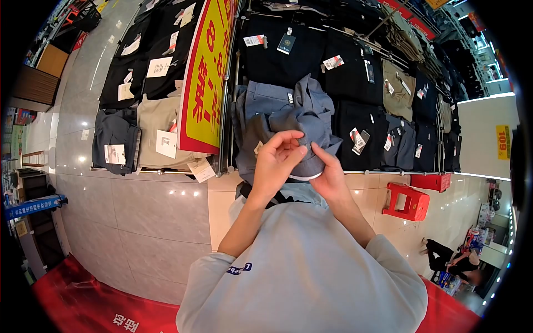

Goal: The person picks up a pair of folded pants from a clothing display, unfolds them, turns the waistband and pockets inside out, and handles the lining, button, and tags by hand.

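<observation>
Blue-grey trousers (316, 114) lie bunched at the front edge of the display, partly raised toward me. My left hand (279, 162) has its fingers curled and its thumb and forefinger pinched at the cloth. On the other side, my right hand (331, 176) grips the same trousers, thumb on top and the other fingers mostly hidden below. A white edge (305, 178) shows under the cloth between my hands. Beneath and behind the bunched pair is more folded blue-grey cloth (264, 95) with a small white label.
Folded black trousers (283, 53) with hanging tags fill the racks around. A yellow-and-red sign (208, 77) stands just left of my hands. Beige trousers (158, 130) lie beyond it. A red stool (406, 202) stands on the floor at right. Farther off, a person (452, 261) sits.
</observation>
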A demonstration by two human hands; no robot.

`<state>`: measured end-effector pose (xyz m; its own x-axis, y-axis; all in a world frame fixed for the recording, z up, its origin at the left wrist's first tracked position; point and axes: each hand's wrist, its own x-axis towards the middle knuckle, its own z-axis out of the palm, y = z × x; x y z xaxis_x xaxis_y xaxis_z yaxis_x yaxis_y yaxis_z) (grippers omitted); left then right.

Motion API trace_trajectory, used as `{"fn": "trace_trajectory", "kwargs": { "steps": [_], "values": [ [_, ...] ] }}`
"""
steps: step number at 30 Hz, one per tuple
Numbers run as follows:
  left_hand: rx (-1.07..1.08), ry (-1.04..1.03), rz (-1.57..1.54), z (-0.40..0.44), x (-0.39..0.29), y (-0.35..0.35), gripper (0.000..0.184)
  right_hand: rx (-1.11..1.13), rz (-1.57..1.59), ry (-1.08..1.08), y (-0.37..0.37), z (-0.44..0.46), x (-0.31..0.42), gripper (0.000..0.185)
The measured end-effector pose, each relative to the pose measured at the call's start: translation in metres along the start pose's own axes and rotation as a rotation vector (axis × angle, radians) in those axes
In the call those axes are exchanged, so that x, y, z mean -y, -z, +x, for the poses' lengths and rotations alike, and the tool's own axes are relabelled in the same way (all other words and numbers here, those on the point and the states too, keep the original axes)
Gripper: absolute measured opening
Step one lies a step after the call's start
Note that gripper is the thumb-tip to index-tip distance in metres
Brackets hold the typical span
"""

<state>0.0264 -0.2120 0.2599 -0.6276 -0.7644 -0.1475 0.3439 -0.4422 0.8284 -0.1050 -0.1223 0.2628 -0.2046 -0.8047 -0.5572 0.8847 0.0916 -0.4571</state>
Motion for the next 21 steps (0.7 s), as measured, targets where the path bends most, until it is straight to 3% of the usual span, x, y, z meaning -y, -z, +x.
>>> {"fn": "trace_trajectory", "kwargs": {
  "steps": [3, 8, 14, 16, 18, 21],
  "values": [
    [0.106, -0.256, 0.492, 0.001, -0.004, 0.011, 0.062, -0.002, -0.171, 0.283, -0.021, -0.012, 0.006, 0.039],
    [0.132, -0.197, 0.53, -0.002, -0.006, 0.01, 0.075, 0.097, -0.326, 0.303, -0.006, -0.016, 0.01, 0.049],
    [0.126, 0.028, 0.388, 0.0, 0.014, 0.016, 0.08, 0.046, -0.61, 0.309, 0.007, -0.024, 0.016, 0.038],
    [0.131, 0.051, 0.368, 0.002, 0.023, 0.014, 0.082, 0.075, -0.788, 0.396, -0.005, -0.029, 0.013, 0.036],
    [0.139, -0.097, 0.517, 0.007, 0.034, 0.014, 0.087, 0.15, -1.048, 0.502, -0.009, -0.028, 0.01, 0.045],
    [0.213, -0.141, 0.602, 0.009, 0.032, 0.011, 0.1, 0.088, -1.256, 0.81, -0.02, -0.033, 0.005, 0.038]
  ]
}}
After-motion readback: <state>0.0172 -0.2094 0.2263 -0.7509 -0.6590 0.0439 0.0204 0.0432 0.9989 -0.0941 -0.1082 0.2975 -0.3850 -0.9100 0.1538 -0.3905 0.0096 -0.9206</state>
